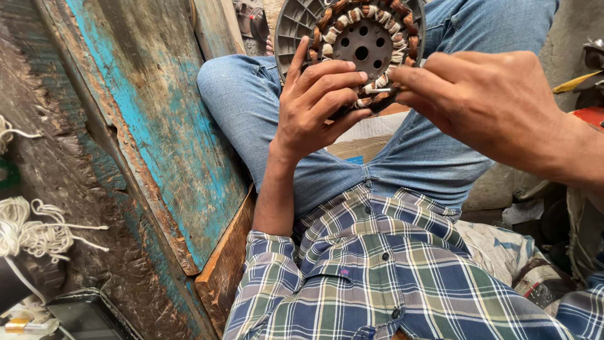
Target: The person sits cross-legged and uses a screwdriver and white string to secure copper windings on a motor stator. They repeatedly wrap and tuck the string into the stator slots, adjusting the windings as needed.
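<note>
Nearest you, your plaid shirt (390,277) fills the foreground, with jeans (402,157) beyond. Farther out, your left hand (313,104) curls its fingers around the near edge of the round motor stator (358,44), gripping it. Your right hand (484,101) pinches together on a white strip (377,90) at the stator's copper windings (384,19).

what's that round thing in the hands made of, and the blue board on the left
Round stator: dark, dull metal core with punched holes, ringed by reddish-brown coils that look like copper wire, with pale sleeves between them that may be paper or cloth. The grey ribbed part behind it looks like plastic or cast metal; hard to tell. Left hand and right hand hold it.

Board: wood, with worn, flaking turquoise paint and bare brown patches.
</note>
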The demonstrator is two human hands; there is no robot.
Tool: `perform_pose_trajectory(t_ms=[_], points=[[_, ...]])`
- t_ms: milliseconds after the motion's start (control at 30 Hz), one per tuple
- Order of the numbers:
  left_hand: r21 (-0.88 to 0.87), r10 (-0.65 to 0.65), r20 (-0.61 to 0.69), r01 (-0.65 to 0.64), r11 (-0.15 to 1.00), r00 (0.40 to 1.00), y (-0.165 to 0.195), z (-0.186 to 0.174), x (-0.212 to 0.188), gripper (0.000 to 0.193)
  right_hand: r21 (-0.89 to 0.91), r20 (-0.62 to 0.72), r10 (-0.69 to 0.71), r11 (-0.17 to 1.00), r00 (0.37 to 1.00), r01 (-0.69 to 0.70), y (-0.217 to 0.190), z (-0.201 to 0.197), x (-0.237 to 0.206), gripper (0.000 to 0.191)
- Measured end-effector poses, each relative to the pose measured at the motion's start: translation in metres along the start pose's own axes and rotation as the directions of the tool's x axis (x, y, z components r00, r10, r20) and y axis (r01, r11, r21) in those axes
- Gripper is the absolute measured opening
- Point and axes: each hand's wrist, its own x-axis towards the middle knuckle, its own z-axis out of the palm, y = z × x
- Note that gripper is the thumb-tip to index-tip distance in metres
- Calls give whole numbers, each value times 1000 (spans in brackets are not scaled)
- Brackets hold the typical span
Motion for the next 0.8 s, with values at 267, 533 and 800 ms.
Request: perform_pose_trajectory(t_ms=[267,533,800], points=[[9,-25,-20,25,1000,999,2,3,-1,24,34,-291,-97,993,952,111,-5,-9,7,22],[21,-28,-25,29,999,999,2,5,-2,24,71,-284,-109,988,953,135,-7,-15,12,22],[27,-21,-38,22,999,999,2,6,-2,22,29,-282,-101,993,954,113,-9,-17,9,23]])
